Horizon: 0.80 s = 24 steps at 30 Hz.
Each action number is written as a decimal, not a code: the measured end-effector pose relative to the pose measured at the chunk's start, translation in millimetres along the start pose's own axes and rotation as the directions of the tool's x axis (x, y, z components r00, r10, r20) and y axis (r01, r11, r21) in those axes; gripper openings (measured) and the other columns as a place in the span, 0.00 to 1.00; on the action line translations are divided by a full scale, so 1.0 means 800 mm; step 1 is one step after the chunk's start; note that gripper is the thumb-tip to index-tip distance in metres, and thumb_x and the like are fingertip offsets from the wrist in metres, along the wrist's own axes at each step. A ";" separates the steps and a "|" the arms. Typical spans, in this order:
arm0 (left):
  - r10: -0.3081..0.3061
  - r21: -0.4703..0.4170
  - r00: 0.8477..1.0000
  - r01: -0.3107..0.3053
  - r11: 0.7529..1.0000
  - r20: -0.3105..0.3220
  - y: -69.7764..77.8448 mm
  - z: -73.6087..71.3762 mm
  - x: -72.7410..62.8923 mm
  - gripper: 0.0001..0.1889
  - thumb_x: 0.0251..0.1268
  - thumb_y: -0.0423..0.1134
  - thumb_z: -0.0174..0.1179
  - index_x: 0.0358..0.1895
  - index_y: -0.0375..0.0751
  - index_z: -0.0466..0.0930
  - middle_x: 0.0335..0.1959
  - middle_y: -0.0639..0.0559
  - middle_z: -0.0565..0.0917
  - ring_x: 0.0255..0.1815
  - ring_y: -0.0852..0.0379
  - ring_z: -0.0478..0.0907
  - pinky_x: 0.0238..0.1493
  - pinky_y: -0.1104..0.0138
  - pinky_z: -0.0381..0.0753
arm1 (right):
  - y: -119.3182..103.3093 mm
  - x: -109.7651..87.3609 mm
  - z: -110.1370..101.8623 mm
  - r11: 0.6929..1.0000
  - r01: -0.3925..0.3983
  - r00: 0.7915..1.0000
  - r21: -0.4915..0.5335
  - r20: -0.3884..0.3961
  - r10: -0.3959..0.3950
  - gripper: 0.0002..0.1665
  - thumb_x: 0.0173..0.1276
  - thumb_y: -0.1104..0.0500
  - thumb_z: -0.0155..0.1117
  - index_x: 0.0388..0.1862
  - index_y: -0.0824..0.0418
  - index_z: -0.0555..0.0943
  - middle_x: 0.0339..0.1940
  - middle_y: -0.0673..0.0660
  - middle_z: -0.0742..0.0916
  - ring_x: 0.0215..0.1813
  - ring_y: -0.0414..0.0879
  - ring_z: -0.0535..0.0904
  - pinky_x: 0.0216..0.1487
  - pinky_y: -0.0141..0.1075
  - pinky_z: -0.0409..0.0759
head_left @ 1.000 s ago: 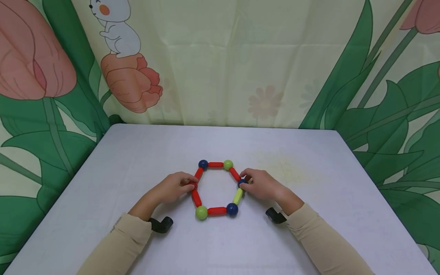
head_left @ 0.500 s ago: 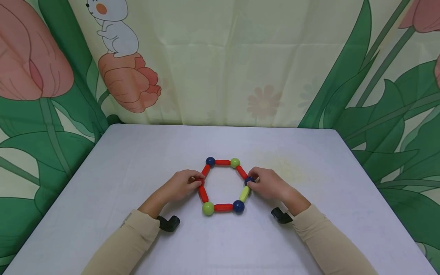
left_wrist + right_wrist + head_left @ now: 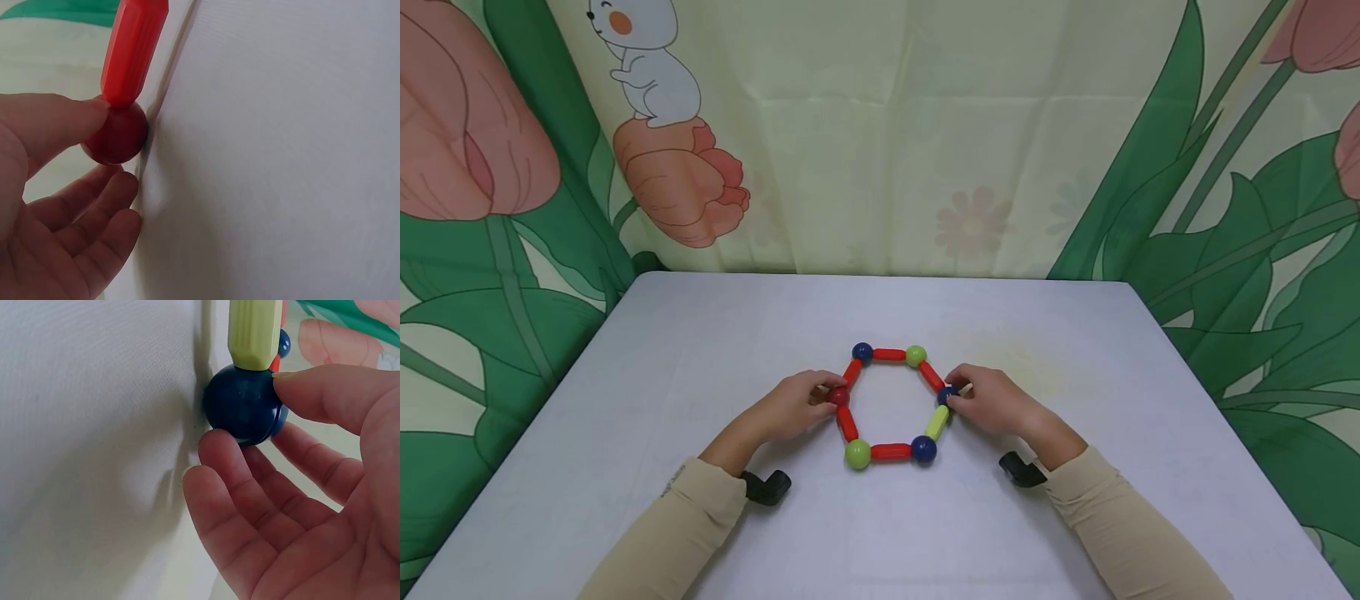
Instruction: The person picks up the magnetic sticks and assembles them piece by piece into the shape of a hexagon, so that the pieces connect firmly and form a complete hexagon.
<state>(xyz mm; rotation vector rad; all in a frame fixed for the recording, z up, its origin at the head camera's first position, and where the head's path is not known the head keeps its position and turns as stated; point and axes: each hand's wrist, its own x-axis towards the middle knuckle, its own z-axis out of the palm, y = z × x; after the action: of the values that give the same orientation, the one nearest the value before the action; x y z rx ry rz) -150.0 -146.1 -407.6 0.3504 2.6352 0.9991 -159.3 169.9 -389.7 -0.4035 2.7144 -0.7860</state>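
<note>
A six-sided ring of coloured balls and short rods lies on the white table (image 3: 1000,533). At its left corner my left hand (image 3: 792,405) holds a red ball (image 3: 838,397) between thumb and fingers. The left wrist view shows the thumb on this ball, beside a red rod (image 3: 134,50). Across the ring, my right hand (image 3: 994,402) pinches a dark blue ball (image 3: 946,397), its thumb by the end of a yellow-green rod (image 3: 255,334). Blue balls (image 3: 923,449) and green balls (image 3: 857,454) mark the other corners, joined by red rods (image 3: 891,452).
Black wrist cameras (image 3: 767,488) hang below both beige sleeves (image 3: 662,533). Behind the table's far edge stands a cloth backdrop (image 3: 850,167) printed with tulips, leaves and a white animal.
The ring and both hands have shifted right and slightly away from me, mostly in the first half second. More of the red ball now shows past the left fingers.
</note>
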 end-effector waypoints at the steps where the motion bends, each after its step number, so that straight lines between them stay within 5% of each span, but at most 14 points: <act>1: -0.005 0.001 1.000 0.005 1.000 -0.004 0.000 0.001 0.000 0.20 0.68 0.33 0.65 0.62 0.48 0.79 0.54 0.49 0.80 0.54 0.50 0.77 0.51 0.59 0.82 | 0.000 0.000 0.000 1.000 -0.002 1.000 0.001 0.004 0.002 0.17 0.71 0.59 0.65 0.56 0.62 0.79 0.50 0.56 0.84 0.47 0.49 0.80 0.52 0.45 0.80; 24: 0.000 0.005 0.999 0.000 1.000 -0.042 0.004 0.006 -0.002 0.18 0.67 0.33 0.65 0.60 0.47 0.81 0.50 0.50 0.81 0.52 0.50 0.77 0.51 0.60 0.82 | -0.010 -0.001 -0.001 0.998 0.040 0.999 -0.051 0.031 -0.038 0.14 0.70 0.60 0.67 0.52 0.62 0.84 0.44 0.53 0.85 0.41 0.46 0.78 0.45 0.39 0.81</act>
<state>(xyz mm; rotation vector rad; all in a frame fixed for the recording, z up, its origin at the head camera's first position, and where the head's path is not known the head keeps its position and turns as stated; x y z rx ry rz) -146.8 -141.6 -408.7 0.3345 2.6753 1.0111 -157.5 163.9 -384.8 -0.4774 2.7108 -0.7160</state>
